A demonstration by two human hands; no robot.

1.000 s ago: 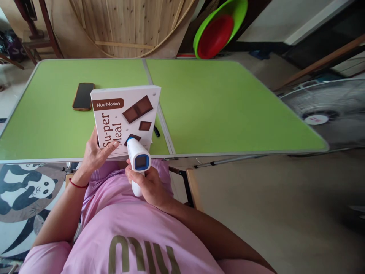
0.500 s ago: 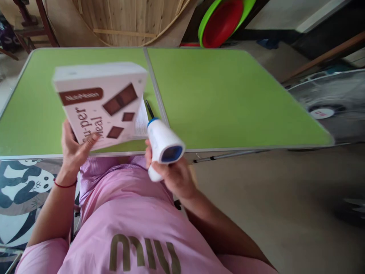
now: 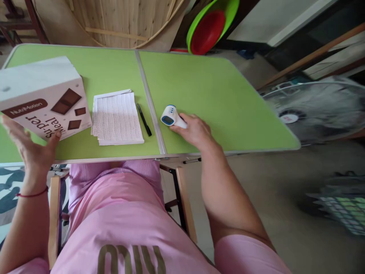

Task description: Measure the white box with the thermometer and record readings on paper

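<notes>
A white NutriMotion meal-bar box [image 3: 64, 110] with brown bar pictures is at the left of the green table, its front towards me. My left hand [image 3: 35, 148] is spread against the lower front of this box, fingers apart and thumb near its bottom edge. On the right half of the table, my right hand [image 3: 195, 131] is closed around the handle of a white and blue infrared thermometer [image 3: 169, 115]. The thermometer lies low at the tabletop, its dark screen facing me. Handwritten paper sheets [image 3: 118, 118] and a black pen [image 3: 144, 120] lie between my hands.
A metal seam [image 3: 149, 99] divides the green table [image 3: 205, 83]. A large fan [image 3: 308, 110] stands beyond its right edge. Green and red basins [image 3: 209, 30] lean behind it, near a round wooden board [image 3: 125, 19]. A wooden-armed chair [image 3: 185, 201] is around me.
The box has moved left and down, and my left hand's fingers have spread. My right hand has carried the thermometer right and down to the tabletop. The papers and pen are now uncovered.
</notes>
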